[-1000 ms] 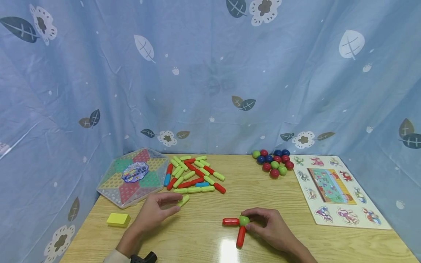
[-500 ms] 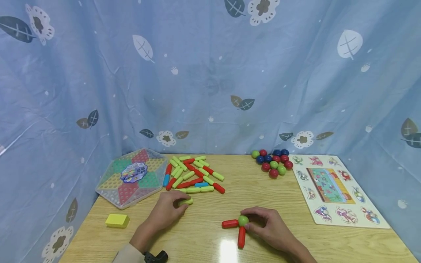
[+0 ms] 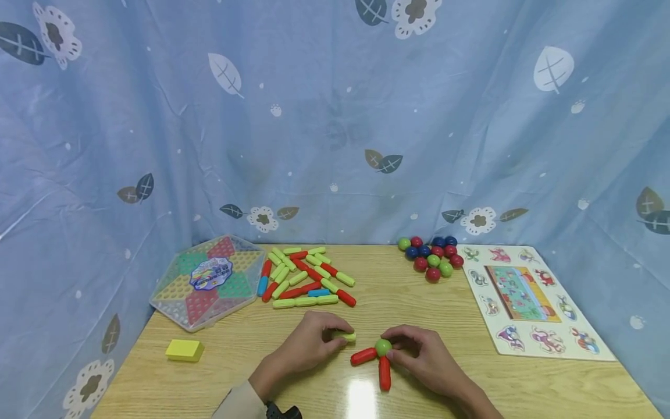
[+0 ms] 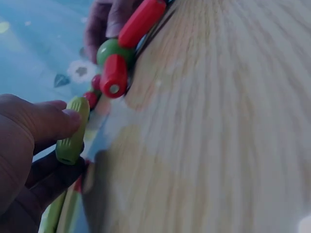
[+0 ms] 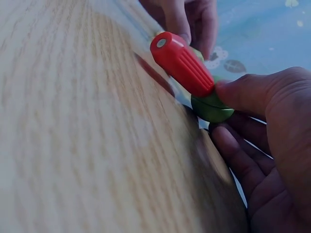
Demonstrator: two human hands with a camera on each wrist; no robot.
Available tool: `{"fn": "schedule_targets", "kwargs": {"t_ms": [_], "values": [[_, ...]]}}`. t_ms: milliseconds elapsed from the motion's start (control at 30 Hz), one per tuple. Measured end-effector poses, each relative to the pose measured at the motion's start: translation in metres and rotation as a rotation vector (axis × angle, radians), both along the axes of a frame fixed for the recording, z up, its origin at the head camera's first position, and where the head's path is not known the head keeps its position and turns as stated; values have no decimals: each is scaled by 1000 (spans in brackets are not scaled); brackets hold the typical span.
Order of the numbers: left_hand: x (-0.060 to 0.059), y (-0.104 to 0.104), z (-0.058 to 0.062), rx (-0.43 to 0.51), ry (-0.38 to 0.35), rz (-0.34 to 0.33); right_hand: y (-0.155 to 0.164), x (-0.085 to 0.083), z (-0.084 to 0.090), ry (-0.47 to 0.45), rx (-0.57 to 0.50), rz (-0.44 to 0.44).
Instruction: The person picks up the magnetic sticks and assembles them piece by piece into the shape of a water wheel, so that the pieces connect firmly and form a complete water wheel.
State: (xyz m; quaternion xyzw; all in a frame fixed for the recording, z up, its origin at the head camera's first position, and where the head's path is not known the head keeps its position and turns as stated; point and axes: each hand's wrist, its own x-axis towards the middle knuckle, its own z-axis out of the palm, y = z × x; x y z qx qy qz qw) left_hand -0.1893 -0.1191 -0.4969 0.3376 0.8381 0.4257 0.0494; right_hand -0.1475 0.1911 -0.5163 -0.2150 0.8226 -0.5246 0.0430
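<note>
Left hand (image 3: 309, 344) pinching a green stick (image 3: 345, 336), right hand (image 3: 419, 355) pinching the green ball (image 3: 383, 347) with two red sticks (image 3: 384, 372)

Game box (image 3: 208, 280) left, sticks (image 3: 303, 277) centre, balls (image 3: 431, 257) right

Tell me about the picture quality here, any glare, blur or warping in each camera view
Head view: sharp, with a bright glare patch on the table just below the red sticks; the backdrop bows, wide-lens warping. Left wrist view: soft, the wood grain smeared, the green stick fairly clear. Right wrist view: blurry table, the green ball in shadow.
</note>
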Motion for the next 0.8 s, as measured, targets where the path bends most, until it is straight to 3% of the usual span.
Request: {"fn": "schedule_targets", "kwargs": {"t_ms": [500, 800], "values": [[3, 33, -5, 8, -15, -63, 2, -3, 9, -86, -7, 52], [7, 34, -6, 9, -8, -30, -4, -2, 5, -68, -41, -42]]}}
